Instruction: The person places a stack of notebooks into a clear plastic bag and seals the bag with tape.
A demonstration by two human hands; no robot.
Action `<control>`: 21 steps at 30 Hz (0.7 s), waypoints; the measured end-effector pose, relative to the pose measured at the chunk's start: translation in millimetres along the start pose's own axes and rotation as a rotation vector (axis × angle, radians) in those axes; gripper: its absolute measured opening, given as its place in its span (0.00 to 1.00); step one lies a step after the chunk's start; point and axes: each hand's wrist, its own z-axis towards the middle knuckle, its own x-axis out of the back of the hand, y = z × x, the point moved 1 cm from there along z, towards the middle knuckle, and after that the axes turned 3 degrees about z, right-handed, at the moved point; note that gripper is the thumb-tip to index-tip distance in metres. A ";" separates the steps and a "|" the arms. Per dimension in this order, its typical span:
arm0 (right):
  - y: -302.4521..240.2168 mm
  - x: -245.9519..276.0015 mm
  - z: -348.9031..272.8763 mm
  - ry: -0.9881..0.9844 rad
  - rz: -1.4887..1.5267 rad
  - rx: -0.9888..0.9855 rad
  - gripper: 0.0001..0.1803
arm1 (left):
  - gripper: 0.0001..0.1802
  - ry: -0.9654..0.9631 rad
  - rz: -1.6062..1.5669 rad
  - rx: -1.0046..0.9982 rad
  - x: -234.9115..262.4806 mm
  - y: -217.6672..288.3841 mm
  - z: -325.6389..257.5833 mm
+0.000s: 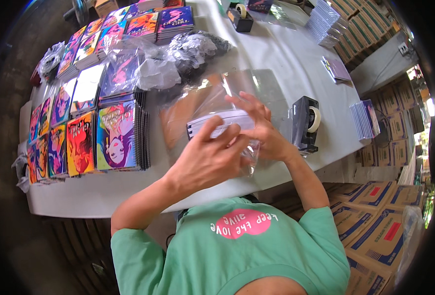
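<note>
We look down at a bundle of notebooks, pale page edges and dark bindings showing, partly hidden behind a left hand on the white-covered table. Its fingers curl, slightly parted, over the bundle; we cannot tell whether they pinch anything. The right hand has its upper fingers spread; its lower ones are hard to make out through glossy, wrinkled clear film. A black tape dispenser stands just right. Left, colourful notebook stacks crowd beside crumpled plastic, glare whitening one cover.
</note>
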 end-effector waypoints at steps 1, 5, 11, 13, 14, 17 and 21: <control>-4.2 -0.3 5.1 0.007 0.066 0.016 0.22 | 0.15 0.029 -0.022 0.001 8.2 2.7 4.3; -22.5 11.6 26.9 0.097 0.475 0.091 0.15 | 0.18 0.106 -0.476 0.102 56.4 -7.8 17.7; -3.9 37.7 6.3 0.534 0.870 -0.094 0.17 | 0.23 0.053 -0.191 0.584 -3.5 -27.8 -48.9; 9.5 47.5 -4.9 0.665 0.983 -0.096 0.35 | 0.22 0.130 -0.210 0.593 -35.3 -17.6 -59.9; 12.7 43.5 -14.4 0.577 0.878 -0.164 0.36 | 0.21 0.178 -0.224 0.587 -41.3 -15.4 -56.2; 21.5 5.2 -39.7 0.288 0.535 -0.325 0.36 | 0.18 0.314 -0.348 0.669 -53.7 -12.0 -41.4; 29.4 -29.6 -43.8 0.337 0.621 -0.394 0.35 | 0.19 0.236 -0.591 0.893 -42.1 -25.5 -32.3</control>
